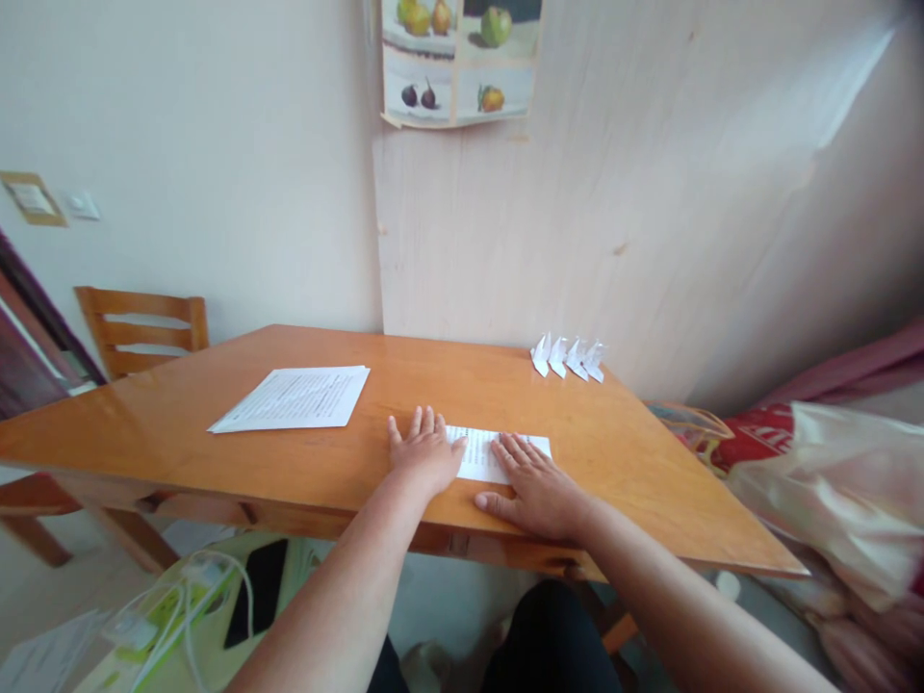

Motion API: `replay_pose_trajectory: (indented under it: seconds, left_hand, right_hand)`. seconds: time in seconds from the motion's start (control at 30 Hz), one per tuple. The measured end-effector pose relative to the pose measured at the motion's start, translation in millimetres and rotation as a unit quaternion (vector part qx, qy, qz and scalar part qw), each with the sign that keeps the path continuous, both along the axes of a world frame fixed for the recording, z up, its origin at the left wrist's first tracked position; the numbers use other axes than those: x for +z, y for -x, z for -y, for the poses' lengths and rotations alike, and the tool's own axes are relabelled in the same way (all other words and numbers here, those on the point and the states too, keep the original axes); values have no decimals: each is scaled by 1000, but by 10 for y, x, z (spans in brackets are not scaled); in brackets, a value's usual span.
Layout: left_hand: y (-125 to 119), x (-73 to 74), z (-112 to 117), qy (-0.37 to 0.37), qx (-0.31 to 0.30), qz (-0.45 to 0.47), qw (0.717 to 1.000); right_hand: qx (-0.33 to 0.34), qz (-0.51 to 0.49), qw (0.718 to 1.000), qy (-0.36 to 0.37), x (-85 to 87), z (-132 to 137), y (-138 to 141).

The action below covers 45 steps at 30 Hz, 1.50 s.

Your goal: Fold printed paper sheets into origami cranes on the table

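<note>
On the wooden table [448,380], a printed paper stack [299,399] lies at ten o'clock from the hands. Right hand [538,486] and left hand [424,450] rest flat, outstretched; at the left's three o'clock lies a printed strip [477,454], partly beneath the right. Folded papers [557,357] sit at its one o'clock.

Wall [217,173]: softly lit, bright streak upper right, dim corner beyond
Desk [613,433]: gentle sheen, faint shadows
Small paper [477,460]: print too blurred to read
Edges: wide-angle stretching
</note>
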State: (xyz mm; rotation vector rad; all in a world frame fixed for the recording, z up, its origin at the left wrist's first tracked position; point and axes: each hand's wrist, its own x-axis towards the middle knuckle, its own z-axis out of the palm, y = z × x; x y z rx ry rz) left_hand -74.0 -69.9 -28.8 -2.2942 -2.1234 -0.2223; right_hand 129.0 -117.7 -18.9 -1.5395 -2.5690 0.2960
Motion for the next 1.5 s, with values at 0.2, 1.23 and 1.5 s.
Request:
replay_pose_trajectory:
  seconds: [0.2,1.23,1.5]
  left_hand:
    - [-147,-31,21,-11,-165,-11,986]
    - [-108,-55,-11,68,-166,-23,984]
    - [-96,-129,-57,50,-161,-34,985]
  right_hand:
    - [-4,-14,1000,1,-14,-1,-2]
    - [34,-125,991,-26,66,-215,390]
    - [20,-103,994,-34,39,-180,211]
